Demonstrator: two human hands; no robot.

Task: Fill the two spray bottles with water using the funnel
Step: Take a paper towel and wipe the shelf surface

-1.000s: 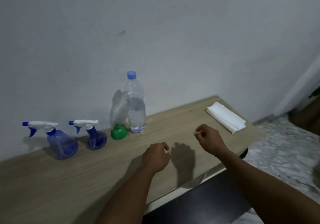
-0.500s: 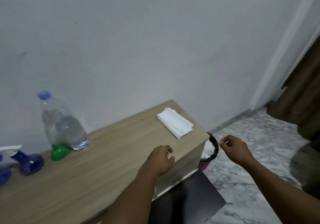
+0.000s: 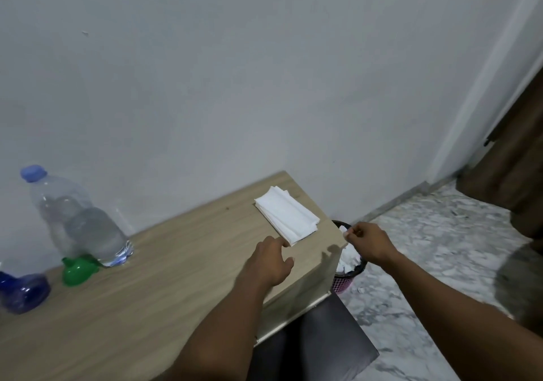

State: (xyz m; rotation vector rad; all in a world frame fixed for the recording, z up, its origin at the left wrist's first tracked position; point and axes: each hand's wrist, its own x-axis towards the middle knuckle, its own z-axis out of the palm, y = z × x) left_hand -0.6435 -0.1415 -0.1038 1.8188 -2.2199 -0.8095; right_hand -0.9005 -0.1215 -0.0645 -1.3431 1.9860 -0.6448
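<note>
At the bench's (image 3: pixel 176 298) left end stand the water bottle (image 3: pixel 76 219), the funnel (image 3: pixel 77 272) against its base, and one spray bottle (image 3: pixel 25 292), cut by the frame edge. The left grip (image 3: pixel 270 266), forefinger out, touches the napkins' (image 3: pixel 286 217) near corner. The right grip (image 3: pixel 368 244) hangs over the bin (image 3: pixel 343 283), thumb and forefinger pressed together; whether they pinch anything, I cannot tell.
</note>
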